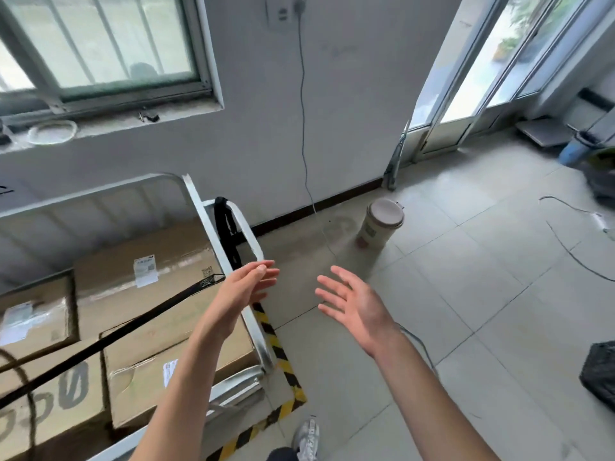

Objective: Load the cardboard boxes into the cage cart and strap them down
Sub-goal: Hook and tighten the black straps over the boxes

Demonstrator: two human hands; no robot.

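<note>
Cage cart (258, 337) at my left, silver metal frame, rounded corners, long side running away toward wall. Cardboard boxes (109, 294) inside it, brown, flat-topped, taped, white labels on top. Black strap (109, 342), flat narrow band, lies straight over boxes, long axis diagonal from near-left to far-right, far end at cart's right rail. My left hand (248, 284) above that rail, fingers straight, holding nothing. My right hand (352, 301) over tiled floor, fingers spread wide, also holding nothing

Left hand (248, 284) and right hand (352, 306) outstretched, fingers spread.
</note>
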